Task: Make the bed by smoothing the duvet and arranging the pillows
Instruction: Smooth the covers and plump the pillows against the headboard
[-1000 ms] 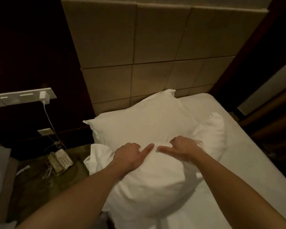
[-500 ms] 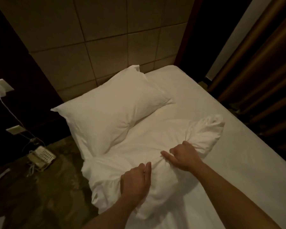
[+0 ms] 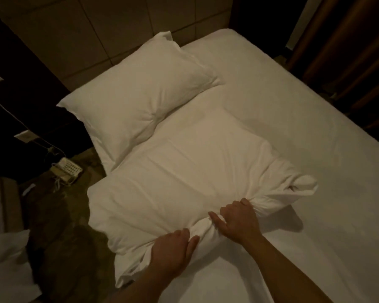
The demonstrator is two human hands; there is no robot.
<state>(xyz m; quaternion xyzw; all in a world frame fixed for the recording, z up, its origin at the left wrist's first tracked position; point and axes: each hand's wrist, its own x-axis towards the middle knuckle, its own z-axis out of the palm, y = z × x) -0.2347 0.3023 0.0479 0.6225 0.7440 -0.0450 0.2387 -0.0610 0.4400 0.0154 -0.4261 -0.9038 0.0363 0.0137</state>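
Hands grip near pillow (its bunched edge) on bed.

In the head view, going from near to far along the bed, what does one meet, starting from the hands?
Left hand → right hand, both gripping the near edge of the near pillow → far pillow → tiled headboard wall.

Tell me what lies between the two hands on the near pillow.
In the head view, a bunched ridge of the near pillow lies between the left hand and right hand; both grip that gathered edge.
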